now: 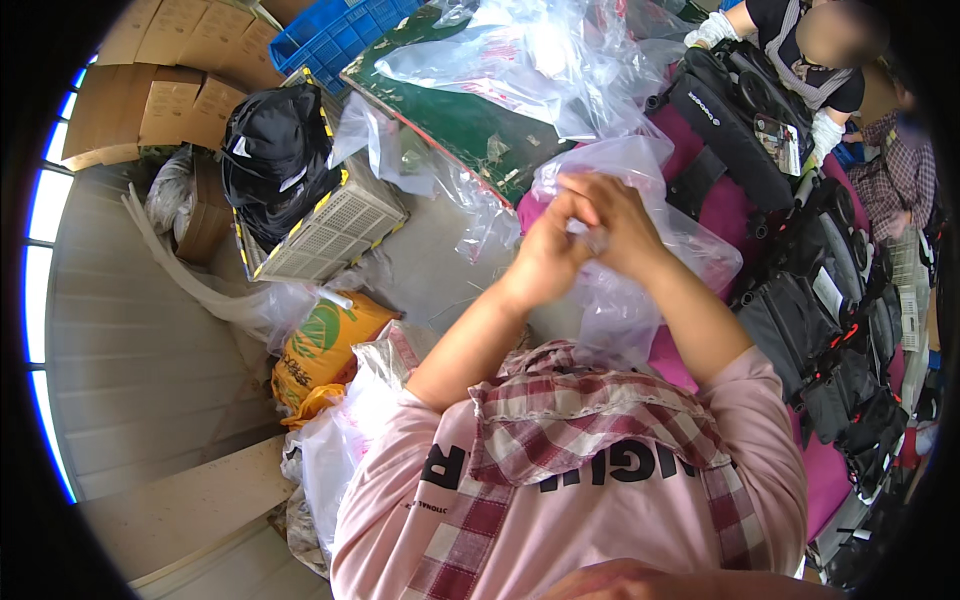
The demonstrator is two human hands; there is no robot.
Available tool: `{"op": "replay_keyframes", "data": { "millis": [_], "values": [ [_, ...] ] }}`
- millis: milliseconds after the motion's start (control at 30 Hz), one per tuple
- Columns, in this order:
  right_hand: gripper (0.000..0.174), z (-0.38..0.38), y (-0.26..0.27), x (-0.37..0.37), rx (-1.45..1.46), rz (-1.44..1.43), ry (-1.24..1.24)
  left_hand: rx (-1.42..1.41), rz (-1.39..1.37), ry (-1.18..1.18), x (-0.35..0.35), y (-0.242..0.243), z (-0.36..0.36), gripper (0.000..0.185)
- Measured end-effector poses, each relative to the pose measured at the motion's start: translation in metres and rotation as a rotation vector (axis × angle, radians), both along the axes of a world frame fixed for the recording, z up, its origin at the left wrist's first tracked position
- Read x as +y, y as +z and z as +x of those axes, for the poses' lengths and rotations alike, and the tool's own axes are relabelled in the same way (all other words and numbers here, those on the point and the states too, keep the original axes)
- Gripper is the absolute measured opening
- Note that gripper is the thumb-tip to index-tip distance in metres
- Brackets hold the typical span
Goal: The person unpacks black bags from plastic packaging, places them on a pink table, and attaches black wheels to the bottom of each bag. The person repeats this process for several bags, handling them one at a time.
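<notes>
A translucent plastic bag (615,315) hangs in front of my chest. Its upper part is bunched between my two hands. My left hand (547,259) pinches the plastic from the left, with thumb and fingers drawn together. From the right, my right hand (626,225) closes over the same bunched film, its fingers meeting the left hand's fingers. Some fingertips are blurred or hidden. The bag's loose side spreads over a magenta-covered surface (667,360), beside a black folded stroller (731,142).
More plastic bags (517,64) lie on a green table (465,124). Black fabric (274,157) fills a plastic crate (337,232) at left. A yellow sack (337,330) and cardboard boxes (112,97) stand nearby. Across the strollers, a co-worker's gloved hand (825,135) touches one.
</notes>
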State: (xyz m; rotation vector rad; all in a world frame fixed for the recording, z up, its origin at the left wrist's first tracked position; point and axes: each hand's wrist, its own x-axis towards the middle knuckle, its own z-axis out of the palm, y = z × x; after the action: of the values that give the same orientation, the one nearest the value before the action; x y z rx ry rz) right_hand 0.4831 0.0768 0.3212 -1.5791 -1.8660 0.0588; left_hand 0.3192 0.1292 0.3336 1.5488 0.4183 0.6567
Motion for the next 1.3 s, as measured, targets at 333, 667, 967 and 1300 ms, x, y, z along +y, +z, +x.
{"op": "replay_keyframes", "data": {
  "millis": [333, 667, 967, 1300],
  "values": [
    [0.037, 0.112, -0.051, -0.055, -0.574, -0.49, -0.439, 0.526, 0.331, 0.137, -0.001, -0.145, -0.128, 0.032],
    [0.045, 0.006, 0.071, 0.194, 0.135, -0.655, -0.093, 0.547, 0.135, 0.863, 0.095, -0.078, -0.28, 0.022],
    [0.054, -0.24, -0.004, 0.159, 0.041, -0.063, 0.449, 0.311, 1.319, 1.473, 0.042, -0.01, -0.378, 0.022],
    [0.034, -0.027, 0.025, 0.164, 0.133, 0.434, -0.505, 0.234, 0.255, 0.69, 0.148, -0.039, -0.247, 0.02]
  ]
}}
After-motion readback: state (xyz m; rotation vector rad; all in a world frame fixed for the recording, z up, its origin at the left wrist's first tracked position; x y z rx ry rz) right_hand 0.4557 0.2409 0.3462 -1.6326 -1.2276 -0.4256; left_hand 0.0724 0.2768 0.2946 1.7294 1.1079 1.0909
